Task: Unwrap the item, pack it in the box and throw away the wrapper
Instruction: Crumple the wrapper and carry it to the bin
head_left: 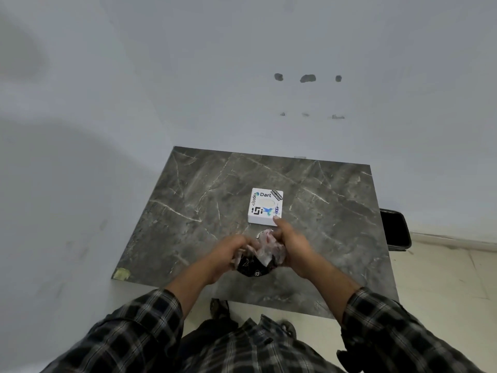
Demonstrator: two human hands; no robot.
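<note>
- My left hand [228, 251] and my right hand [291, 249] meet over the near half of the marble table [188, 211], both closed on the same small bundle.
- The bundle is the item [252, 266], a dark thing with pale markings, partly covered by a crinkled clear wrapper [269, 244] with pinkish and white patches.
- My left-hand fingers curl in from the left side of the bundle and pinch the wrapper's edge; the fingertips themselves are blurred, so I cannot tell exactly how many of them grip.
- My right hand wraps the right side of the bundle, thumb stretched up and forward along the wrapper.
- The dark part of the item shows below the wrapper, on the side nearest me; I cannot tell whether it rests on the table or is held just above it.
- The white box [266, 207] lies flat just beyond the bundle, closed, its lid covered in stickers, one reading "Dart".
- My right thumb tip reaches the box's near right corner; touching or just apart, I cannot tell.
- A black bin [395, 230] stands on the floor just off the table's right edge, well apart from the box.
- My checked sleeves [398, 332] fill the space nearest me, below the table's near edge.
</note>
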